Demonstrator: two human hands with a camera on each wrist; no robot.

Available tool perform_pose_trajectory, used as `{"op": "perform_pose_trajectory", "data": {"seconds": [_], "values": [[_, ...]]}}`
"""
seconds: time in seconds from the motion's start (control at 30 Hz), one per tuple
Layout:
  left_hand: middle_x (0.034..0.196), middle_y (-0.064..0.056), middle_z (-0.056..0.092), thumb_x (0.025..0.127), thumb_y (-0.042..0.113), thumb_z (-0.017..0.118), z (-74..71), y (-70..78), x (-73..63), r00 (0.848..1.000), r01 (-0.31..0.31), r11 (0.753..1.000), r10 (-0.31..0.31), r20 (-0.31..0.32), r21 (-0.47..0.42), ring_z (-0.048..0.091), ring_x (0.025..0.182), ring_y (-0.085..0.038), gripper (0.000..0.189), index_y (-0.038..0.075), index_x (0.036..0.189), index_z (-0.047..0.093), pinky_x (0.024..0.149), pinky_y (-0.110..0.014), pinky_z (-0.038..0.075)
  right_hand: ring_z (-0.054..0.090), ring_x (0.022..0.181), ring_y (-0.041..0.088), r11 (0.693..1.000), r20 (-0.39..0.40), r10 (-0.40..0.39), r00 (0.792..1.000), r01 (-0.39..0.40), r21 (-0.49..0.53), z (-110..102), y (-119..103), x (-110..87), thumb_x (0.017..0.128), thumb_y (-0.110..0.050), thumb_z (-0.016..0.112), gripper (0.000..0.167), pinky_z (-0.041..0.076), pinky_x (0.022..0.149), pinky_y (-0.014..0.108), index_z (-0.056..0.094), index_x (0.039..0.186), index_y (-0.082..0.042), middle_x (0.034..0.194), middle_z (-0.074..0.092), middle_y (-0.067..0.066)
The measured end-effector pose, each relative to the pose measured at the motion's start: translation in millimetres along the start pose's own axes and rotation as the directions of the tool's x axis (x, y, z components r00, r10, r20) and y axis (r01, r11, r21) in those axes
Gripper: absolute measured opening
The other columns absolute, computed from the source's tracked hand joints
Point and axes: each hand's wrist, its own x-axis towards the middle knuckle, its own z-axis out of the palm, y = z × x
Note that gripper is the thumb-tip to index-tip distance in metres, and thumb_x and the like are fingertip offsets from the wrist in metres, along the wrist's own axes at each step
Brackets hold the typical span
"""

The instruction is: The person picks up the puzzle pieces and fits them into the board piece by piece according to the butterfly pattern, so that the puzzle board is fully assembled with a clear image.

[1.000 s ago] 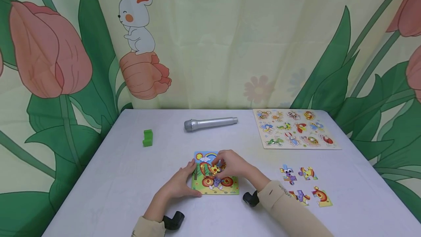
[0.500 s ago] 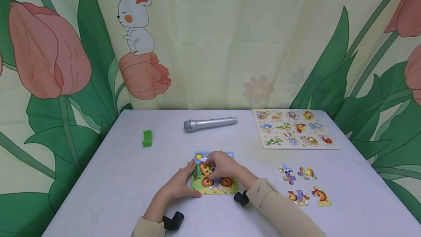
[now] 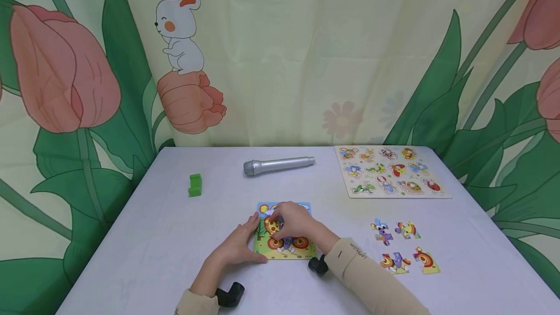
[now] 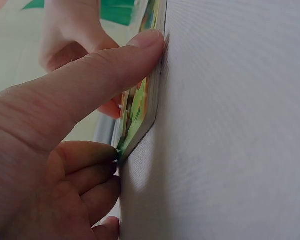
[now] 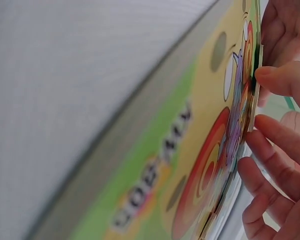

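A square jigsaw board [image 3: 308, 253] with a bright cartoon picture lies flat in front of me. My left hand [image 3: 236, 243] braces its left side, the thumb [image 4: 146, 40] on the near edge and the other fingertips by the far part of that side. Over the board's left half, my right hand [image 3: 294, 221] pinches a red-and-yellow puzzle piece [image 3: 271, 226] between thumb and index finger. From the right wrist, this piece [image 5: 253, 107] shows edge-on, close against the board surface. The right hand covers the board's upper middle in the head view.
Several loose puzzle pieces [image 3: 407, 230] lie to the right. A larger insect-picture peg board [image 3: 393, 171] sits at the back right, a silver microphone [image 3: 280, 165] at the back middle, and a small green block [image 3: 195, 185] on the left. Behind the table hangs a printed curtain.
My right hand has moved left across the board with the puzzle piece, then barely shifted over the last half second. The left hand has stayed in place.
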Motion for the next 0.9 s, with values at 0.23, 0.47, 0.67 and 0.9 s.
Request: {"op": "perform_pose_trajectory", "data": {"seconds": [0.23,0.47,0.67,0.9], "values": [[0.149,-0.017,0.020,0.063,0.035,0.083,0.1,0.2,0.1,1.000,0.005,1.000,-0.005,-0.003,-0.002,0.018,0.136,-0.035,0.102,-0.004,0.140,0.029,0.108,-0.054,0.015,0.053,0.084,0.009,0.999,0.006,0.033,0.999,-0.033,-0.027,-1.6,-6.1,-1.0,0.066,-0.032,0.081,0.039,0.048,0.070,0.022,0.072,0.097,-0.010,0.101,0.063,-0.002],[0.149,-0.017,0.020,0.063,0.034,0.083,-0.2,0.4,-0.5,1.000,-0.001,1.000,0.001,-0.001,-0.007,0.018,0.135,-0.035,0.102,-0.005,0.140,0.029,0.108,-0.055,0.015,0.055,0.096,0.013,0.996,0.005,0.068,0.998,-0.067,-0.065,-2.1,-10.4,-1.0,0.065,-0.032,0.082,0.040,0.049,0.080,0.029,0.072,0.097,-0.011,0.111,0.062,0.003],[0.149,-0.017,0.020,0.063,0.035,0.083,-0.3,0.5,-0.1,1.000,0.004,1.000,-0.004,0.000,-0.003,0.018,0.135,-0.035,0.101,-0.004,0.140,0.029,0.108,-0.055,0.015,0.051,0.078,0.006,0.995,-0.001,0.065,0.998,-0.064,-0.077,-2.0,-9.9,0.5,0.064,-0.032,0.083,0.041,0.047,0.067,0.022,0.072,0.096,-0.011,0.092,0.063,-0.005],[0.149,-0.016,0.020,0.063,0.034,0.083,-0.1,1.3,-0.3,1.000,0.017,1.000,-0.017,0.002,-0.005,0.017,0.136,-0.035,0.101,-0.004,0.140,0.029,0.108,-0.054,0.015,0.051,0.077,0.006,0.995,0.008,0.068,0.998,-0.067,-0.077,-1.7,-10.8,0.7,0.065,-0.032,0.082,0.040,0.047,0.068,0.023,0.071,0.097,-0.011,0.091,0.064,-0.006]]}}
